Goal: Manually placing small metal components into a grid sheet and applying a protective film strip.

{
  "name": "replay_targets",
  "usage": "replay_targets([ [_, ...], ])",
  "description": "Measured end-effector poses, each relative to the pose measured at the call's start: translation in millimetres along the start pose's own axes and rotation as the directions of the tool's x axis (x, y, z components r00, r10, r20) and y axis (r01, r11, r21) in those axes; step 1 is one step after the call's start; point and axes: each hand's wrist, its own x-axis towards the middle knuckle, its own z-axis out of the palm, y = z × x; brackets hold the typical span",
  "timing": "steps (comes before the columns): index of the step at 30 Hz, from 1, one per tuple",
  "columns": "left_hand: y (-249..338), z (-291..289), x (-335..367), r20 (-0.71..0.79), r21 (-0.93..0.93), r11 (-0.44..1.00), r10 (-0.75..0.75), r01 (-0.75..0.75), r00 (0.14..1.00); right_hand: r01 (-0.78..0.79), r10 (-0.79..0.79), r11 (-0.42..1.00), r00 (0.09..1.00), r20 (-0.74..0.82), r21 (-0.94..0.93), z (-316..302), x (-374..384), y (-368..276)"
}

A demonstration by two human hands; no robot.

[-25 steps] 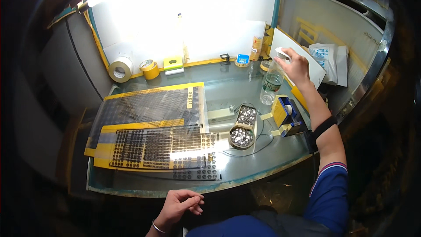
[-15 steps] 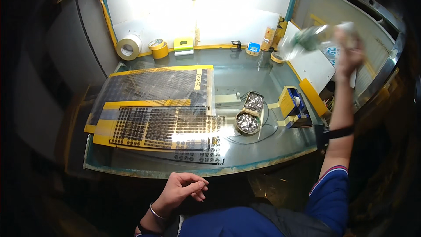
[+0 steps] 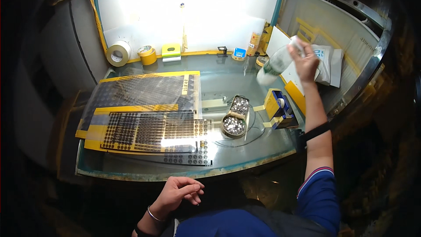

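My right hand (image 3: pixel 306 65) is closed round the upper end of a clear plastic bottle (image 3: pixel 276 66) with a greenish band, at the right back of the glass-topped table. The bottle is tilted, its base pointing down and left, a little blurred. Something white shows at its top, by my fingers. My left hand (image 3: pixel 180 192) hovers just off the table's front edge, fingers loosely curled with nothing visible in them. Beyond it lie clear film sheets (image 3: pixel 149 129) printed with dark round patterns, overlapping on yellow-edged sheets.
Two small tins (image 3: pixel 234 125) of shiny bits stand mid-table beside a thin cable. Right of them is a blue and yellow tape dispenser (image 3: pixel 280 109). Tape rolls (image 3: pixel 119 53), a yellow-green block (image 3: pixel 171 51) and a blue-labelled tub (image 3: pixel 239 53) line the back. White bags (image 3: pixel 324 63) lean at right.
My right hand has brought the bottle left and slightly down, toward the table's back right. The whole view has shifted a little. My left hand keeps its curled pose.
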Motion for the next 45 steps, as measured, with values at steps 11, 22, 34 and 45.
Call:
replay_targets([
  [11,6,10,16,0.004,-0.105,0.994,-0.032,0.032,0.999,-0.179,0.261,0.949,0.907,0.331,-0.258,11,-2,22],
  [22,13,36,34,-0.028,-0.202,0.978,0.042,-0.047,0.999,-0.23,-0.047,0.936,0.67,0.741,0.267,-11,-201,-200],
  [34,12,31,27,0.031,-0.292,0.952,-0.083,0.089,0.996,0.189,-0.317,0.94,0.792,0.521,0.285,1,-253,-198],
  [45,0,31,36,0.191,-0.673,0.685,-0.203,0.279,0.96,0.12,-0.282,0.9,0.894,0.348,0.419,9,-266,-188],
])
